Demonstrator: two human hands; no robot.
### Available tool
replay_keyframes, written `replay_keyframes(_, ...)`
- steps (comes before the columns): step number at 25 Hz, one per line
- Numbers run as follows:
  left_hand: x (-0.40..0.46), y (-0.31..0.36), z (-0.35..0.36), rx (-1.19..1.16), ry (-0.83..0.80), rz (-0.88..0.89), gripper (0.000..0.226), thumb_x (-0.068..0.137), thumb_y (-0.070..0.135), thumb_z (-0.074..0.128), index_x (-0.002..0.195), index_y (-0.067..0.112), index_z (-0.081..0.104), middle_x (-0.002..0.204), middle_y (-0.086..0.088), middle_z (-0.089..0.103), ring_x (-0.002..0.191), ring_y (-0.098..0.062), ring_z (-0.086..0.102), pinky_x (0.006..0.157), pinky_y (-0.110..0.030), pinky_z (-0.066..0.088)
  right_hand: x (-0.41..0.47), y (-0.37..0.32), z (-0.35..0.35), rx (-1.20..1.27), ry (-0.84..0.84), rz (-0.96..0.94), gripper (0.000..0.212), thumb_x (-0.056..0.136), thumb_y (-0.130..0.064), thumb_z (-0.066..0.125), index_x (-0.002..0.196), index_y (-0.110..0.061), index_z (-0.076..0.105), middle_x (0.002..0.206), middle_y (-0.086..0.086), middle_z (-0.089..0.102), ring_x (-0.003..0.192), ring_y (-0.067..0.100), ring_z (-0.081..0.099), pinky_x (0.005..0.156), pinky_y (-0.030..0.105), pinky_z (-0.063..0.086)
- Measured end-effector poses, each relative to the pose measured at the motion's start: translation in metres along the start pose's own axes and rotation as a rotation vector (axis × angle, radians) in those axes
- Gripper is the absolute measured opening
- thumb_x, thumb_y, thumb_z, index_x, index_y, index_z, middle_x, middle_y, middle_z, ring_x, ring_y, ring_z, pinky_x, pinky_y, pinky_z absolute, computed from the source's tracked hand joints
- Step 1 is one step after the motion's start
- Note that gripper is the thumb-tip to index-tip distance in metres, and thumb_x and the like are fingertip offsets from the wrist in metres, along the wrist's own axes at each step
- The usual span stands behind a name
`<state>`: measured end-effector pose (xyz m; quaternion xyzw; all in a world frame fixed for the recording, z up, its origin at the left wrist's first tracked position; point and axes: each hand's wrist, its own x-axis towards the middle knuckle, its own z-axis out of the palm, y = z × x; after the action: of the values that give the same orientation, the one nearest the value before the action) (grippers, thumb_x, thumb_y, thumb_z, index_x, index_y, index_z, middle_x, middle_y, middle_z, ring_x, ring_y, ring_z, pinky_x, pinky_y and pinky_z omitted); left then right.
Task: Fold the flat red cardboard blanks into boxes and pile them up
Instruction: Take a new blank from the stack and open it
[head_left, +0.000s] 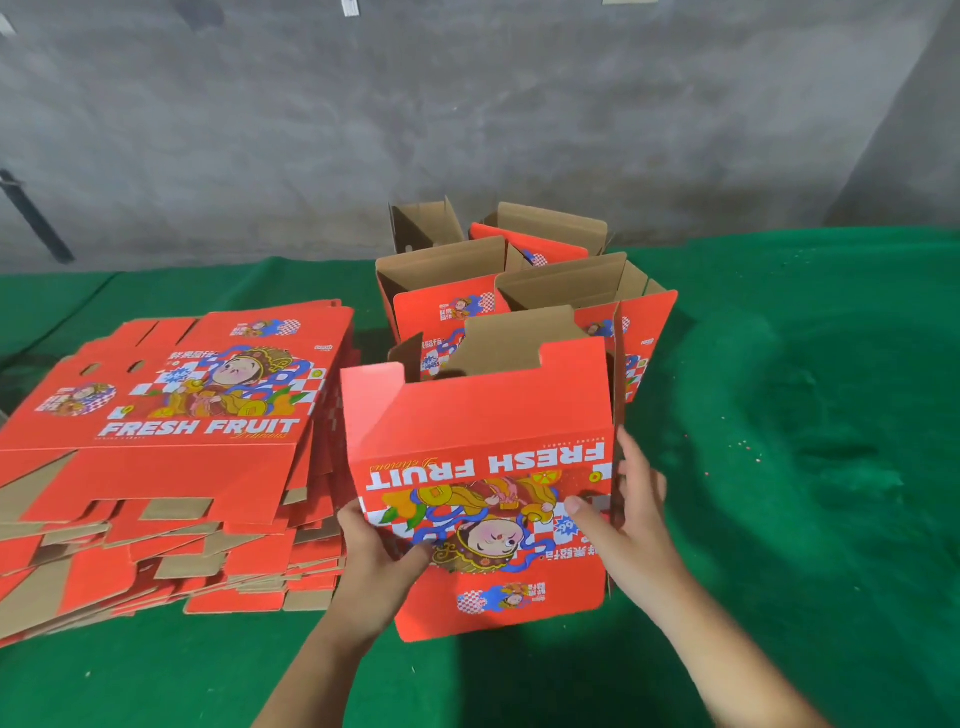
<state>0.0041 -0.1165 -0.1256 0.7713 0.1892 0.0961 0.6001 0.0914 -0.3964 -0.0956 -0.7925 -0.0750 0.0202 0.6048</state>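
Gripping a half-folded red box (483, 415) at its sides, left hand (371, 558), right hand (631, 512), flat blanks (171, 441) stacked beside.

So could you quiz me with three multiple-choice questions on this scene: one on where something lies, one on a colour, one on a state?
1. The pile of flat red cardboard blanks lies where?
A. left of the held box
B. right of it
C. behind the folded boxes

2. The table's cloth is:
A. blue
B. green
C. grey

3. The red cardboard box being folded is:
A. lying untouched
B. gripped by both hands
C. held by one hand

Answers: 1 A, the pile sits left. 2 B, green cloth. 3 B, left hand and right hand both grip it.
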Motion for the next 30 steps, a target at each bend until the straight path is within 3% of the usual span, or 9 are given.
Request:
replay_keyframes(4,0.001,-0.003,0.008,0.224,0.142,0.099,0.063,0.080,-0.002,0.084,0.112,0.028,0.040,0.117,-0.017,0.053,0.103,-0.029,0.064,0.090,-0.057,0.055,-0.003,0.007,0.008,0.129,-0.059,-0.020,0.080,0.082,-0.041,0.077,0.148,-0.047,0.032,0.145,-0.009,0.056,0.131,0.014,0.059,0.112,0.059,0.044)
replay_keyframes(10,0.007,-0.010,0.005,0.167,0.054,0.188,0.077,0.085,0.006,0.083,0.132,0.043,0.034,0.131,0.014,0.035,0.119,-0.028,0.057,0.094,-0.047,0.058,-0.004,-0.007,0.013,0.247,0.037,0.009,0.090,0.075,-0.049,0.075,0.147,-0.055,0.020,0.150,-0.035,0.041,0.139,-0.003,0.046,0.116,0.035,0.039)
replay_keyframes(13,0.009,-0.010,0.005,0.254,0.117,0.220,0.091,0.082,0.028,0.086,0.153,0.032,0.028,0.130,0.019,0.031,0.125,-0.021,0.043,0.101,-0.045,0.052,-0.006,-0.009,0.010,0.268,0.065,0.014,0.104,0.073,-0.054,0.073,0.159,-0.042,0.015,0.155,-0.024,0.042,0.140,0.001,0.047,0.119,0.045,0.037)
replay_keyframes(15,0.011,-0.005,0.005,0.311,0.174,0.177,0.107,0.082,0.019,0.088,0.161,0.032,0.018,0.135,0.008,0.030,0.122,-0.022,0.038,0.104,-0.045,0.047,-0.010,-0.010,0.014,0.258,0.075,-0.004,0.104,0.075,-0.055,0.072,0.162,-0.034,0.019,0.154,-0.017,0.046,0.138,0.008,0.050,0.116,0.046,0.041)
replay_keyframes(19,0.014,-0.006,0.001,0.391,0.136,0.141,0.099,0.084,0.003,0.082,0.161,0.023,0.024,0.124,-0.011,0.044,0.115,-0.020,0.043,0.104,-0.048,0.048,-0.017,-0.014,0.025,0.303,0.208,0.047,0.069,0.081,-0.065,0.059,0.141,-0.033,0.050,0.135,-0.017,0.058,0.117,-0.009,0.059,0.090,0.009,0.046)
replay_keyframes(21,0.009,-0.006,0.000,0.365,0.016,0.096,0.081,0.088,0.016,0.079,0.154,0.030,0.034,0.119,-0.004,0.048,0.120,-0.021,0.038,0.105,-0.043,0.044,-0.015,-0.017,0.024,0.278,0.297,0.104,0.070,0.080,-0.076,0.048,0.131,-0.028,0.056,0.129,-0.007,0.059,0.106,-0.012,0.060,0.080,0.005,0.044)
replay_keyframes(24,0.001,0.000,-0.007,0.192,0.048,0.050,0.048,0.094,0.066,0.058,0.131,0.036,0.057,0.117,0.010,0.058,0.126,-0.012,0.042,0.101,-0.030,0.039,-0.007,-0.021,0.021,0.161,0.324,0.192,0.084,0.073,-0.084,0.045,0.129,-0.022,0.055,0.125,-0.002,0.053,0.111,0.009,0.059,0.092,0.031,0.044)
replay_keyframes(27,0.010,0.020,-0.018,-0.073,0.080,-0.169,0.094,0.081,0.098,0.024,0.134,0.031,0.064,0.132,0.004,0.068,0.129,-0.019,0.058,0.115,-0.049,0.040,-0.004,-0.025,0.020,0.119,0.313,0.261,0.090,0.063,-0.086,0.054,0.131,-0.026,0.053,0.125,-0.005,0.051,0.108,0.006,0.060,0.086,0.030,0.048)
replay_keyframes(30,0.026,0.043,-0.027,-0.040,-0.021,-0.262,0.098,0.069,0.106,0.031,0.128,0.033,0.059,0.127,0.002,0.069,0.119,-0.023,0.065,0.110,-0.053,0.044,-0.006,-0.024,0.012,0.162,0.280,0.322,0.079,0.069,-0.078,0.064,0.130,-0.028,0.055,0.128,-0.001,0.056,0.109,0.013,0.065,0.093,0.038,0.054)
